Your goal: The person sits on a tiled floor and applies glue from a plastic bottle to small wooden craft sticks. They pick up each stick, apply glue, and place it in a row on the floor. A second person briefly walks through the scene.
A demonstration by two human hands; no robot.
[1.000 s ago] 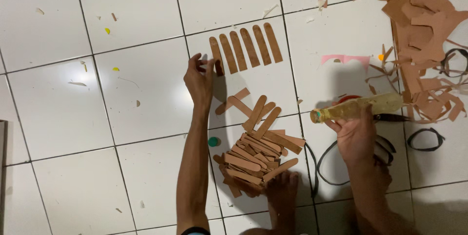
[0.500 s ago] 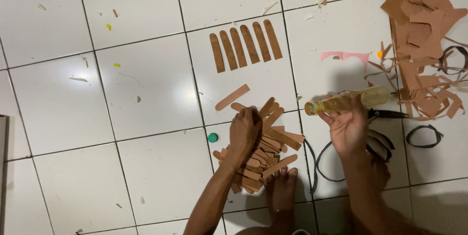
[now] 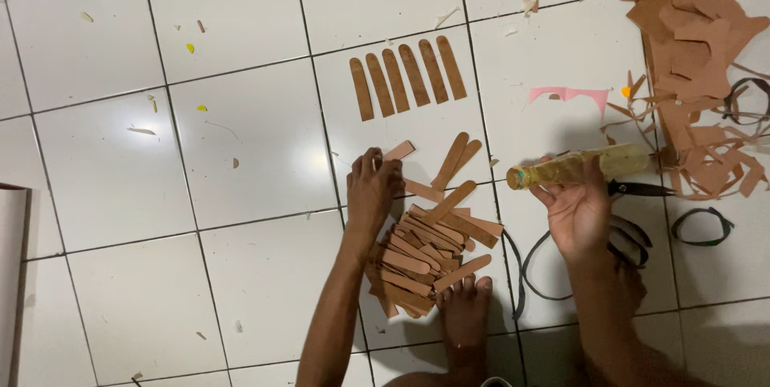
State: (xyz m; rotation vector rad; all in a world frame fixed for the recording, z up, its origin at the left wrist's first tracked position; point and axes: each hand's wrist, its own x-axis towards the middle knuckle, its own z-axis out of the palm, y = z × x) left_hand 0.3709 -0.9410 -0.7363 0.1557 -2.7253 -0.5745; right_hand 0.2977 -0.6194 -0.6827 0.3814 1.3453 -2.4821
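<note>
A white tiled floor [image 3: 120, 194] carries scattered paper scraps. The left hand [image 3: 373, 190] rests fingers bent together on a brown strip [image 3: 399, 150], at 12 o'clock from a loose pile of flat, round-ended brown strips [image 3: 425, 255]. At 12 o'clock from the hand lies a neat row of six strips [image 3: 407, 76], side by side. A bare foot [image 3: 465, 311] touches the pile at 6 o'clock. The right hand [image 3: 577, 206] is clamped around a clear bottle [image 3: 577, 167] holding yellowish liquid, lying level. At 3 o'clock, scissors [image 3: 642, 189] and a heap of brown offcuts [image 3: 698, 74].
</note>
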